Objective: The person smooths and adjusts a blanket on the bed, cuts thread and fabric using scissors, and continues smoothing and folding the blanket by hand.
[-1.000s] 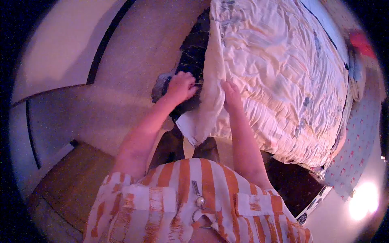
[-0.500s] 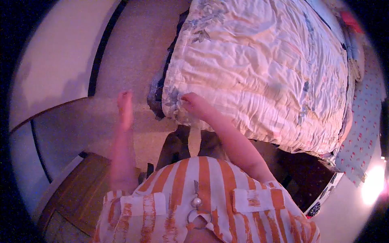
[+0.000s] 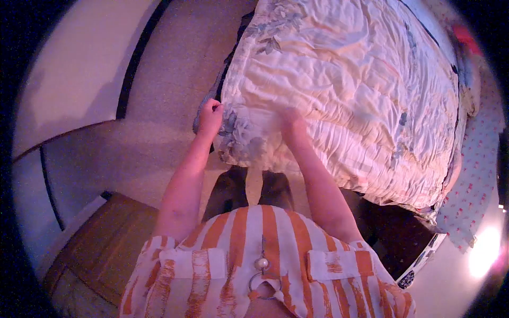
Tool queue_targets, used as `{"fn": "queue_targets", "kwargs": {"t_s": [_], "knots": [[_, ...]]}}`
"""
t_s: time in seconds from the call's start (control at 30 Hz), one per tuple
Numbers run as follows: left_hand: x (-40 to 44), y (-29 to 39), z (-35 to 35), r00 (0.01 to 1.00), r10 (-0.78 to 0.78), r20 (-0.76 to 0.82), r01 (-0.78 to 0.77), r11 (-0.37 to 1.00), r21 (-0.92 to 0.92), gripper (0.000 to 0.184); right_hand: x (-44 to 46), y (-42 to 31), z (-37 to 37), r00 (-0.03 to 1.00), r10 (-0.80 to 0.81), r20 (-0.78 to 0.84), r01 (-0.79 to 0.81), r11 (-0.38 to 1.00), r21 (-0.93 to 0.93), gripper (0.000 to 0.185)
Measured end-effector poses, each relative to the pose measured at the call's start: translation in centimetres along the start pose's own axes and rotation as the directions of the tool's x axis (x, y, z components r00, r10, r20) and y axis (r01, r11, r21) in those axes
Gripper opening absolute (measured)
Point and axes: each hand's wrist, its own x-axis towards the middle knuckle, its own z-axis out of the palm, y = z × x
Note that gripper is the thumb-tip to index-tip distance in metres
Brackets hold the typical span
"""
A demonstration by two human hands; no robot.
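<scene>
Shirt with orange stripes sits nearest, below both hands. The left hand is curled at the edge of the pale quilt, beside dark cloth; whether it grips fabric, I cannot tell. The right hand blurs over the quilt, its grip unclear. Quilt spreads beyond and rightward; carpet lies beyond the left hand.

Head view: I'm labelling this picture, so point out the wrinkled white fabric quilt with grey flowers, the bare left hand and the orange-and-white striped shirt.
White quilt [image 3: 344,79]: head view, wrinkled middle of its top.
Left hand [image 3: 211,118]: head view, middle of the hand.
Striped shirt [image 3: 241,246]: head view, its front.
</scene>
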Motion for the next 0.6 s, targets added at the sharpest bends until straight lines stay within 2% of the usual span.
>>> {"fn": "queue_targets", "kwargs": {"t_s": [0.03,0.1,0.13,0.17,0.2,0.23,0.27,0.3,0.33,0.37,0.4,0.43,0.47,0.5,0.53,0.57,0.6], "knots": [[0.2,-0.5,0.1,1.0,0.001,-0.021,-0.001,1.0,0.001,0.019,0.1,-0.1,0.4,1.0,0.003,-0.003,-0.003,1.0,0.002,0.022],[0.4,-0.9,0.3,0.999,0.002,-0.04,-0.002,1.0,0.003,0.016,0.5,-0.7,1.1,0.993,-0.097,-0.064,0.088,0.987,-0.134,0.024],[0.3,-0.9,0.3,0.987,-0.013,-0.16,0.013,1.0,-0.004,0.015,0.7,-1.0,1.2,0.993,-0.095,-0.065,0.086,0.987,-0.133,0.024],[0.2,-1.0,0.3,0.961,-0.03,-0.277,0.028,1.0,-0.013,0.013,0.8,-1.2,1.2,1.0,-0.03,0.004,0.03,0.984,-0.174,0.027],[0.1,-0.6,-0.2,0.961,-0.03,-0.274,0.028,1.0,-0.01,0.013,0.9,-1.3,1.2,0.997,0.04,0.071,-0.024,0.976,-0.218,0.03],[-0.1,-0.2,-0.7,0.966,-0.01,-0.259,0.03,0.997,0.075,0.012,0.9,-1.4,0.9,0.997,0.043,0.07,-0.027,0.975,-0.219,0.03],[-0.2,0.4,-1.0,0.97,0.012,-0.243,0.028,0.987,0.159,0.011,1.1,-1.3,0.6,0.984,0.075,0.164,-0.037,0.974,-0.222,0.03],[-0.3,0.6,-0.9,0.971,0.017,-0.239,0.022,0.987,0.159,0.011,1.2,-1.2,0.5,0.961,0.107,0.254,-0.049,0.973,-0.225,0.031],[-0.5,0.9,-0.8,0.96,0.105,-0.261,-0.044,0.972,0.23,0.01,1.3,-1.3,0.5,0.962,0.112,0.25,-0.054,0.972,-0.227,0.031],[-0.7,1.2,-0.5,0.941,0.195,-0.277,-0.109,0.948,0.3,0.009,1.6,-1.5,0.9,0.951,0.148,0.271,-0.057,0.947,-0.317,0.029],[-1.1,2.4,-0.4,0.941,0.2,-0.273,-0.115,0.948,0.298,0.009,1.6,-1.7,1.2,0.939,0.188,0.288,-0.059,0.913,-0.405,0.027],[-1.8,4.3,-0.2,0.86,0.421,-0.288,-0.295,0.871,0.393,0.008,1.2,-1.8,1.4,0.939,0.199,0.281,-0.07,0.91,-0.41,0.027],[-2.2,5.8,0.4,0.731,0.622,-0.28,-0.452,0.75,0.483,0.009,0.6,-2.0,1.6,0.979,0.081,0.186,-0.021,0.953,-0.302,0.025],[-2.3,6.1,1.3,0.73,0.627,-0.273,-0.465,0.747,0.475,0.009,0.4,-2.2,1.5,0.997,-0.032,0.074,0.046,0.979,-0.198,0.023],[-2.6,6.3,2.2,0.785,0.612,-0.095,-0.556,0.764,0.329,0.01,0.4,-2.2,1.3,0.997,-0.019,0.071,0.033,0.979,-0.203,0.023],[-3.1,6.3,3.0,0.796,0.599,0.091,-0.605,0.779,0.164,0.011,0.2,-2.3,1.1,0.996,-0.04,0.081,0.056,0.978,-0.202,0.02],[-3.3,5.9,3.8,0.792,0.603,0.102,-0.611,0.777,0.151,0.011,0.2,-2.4,0.7,0.994,-0.061,0.089,0.078,0.976,-0.203,0.018]]}}
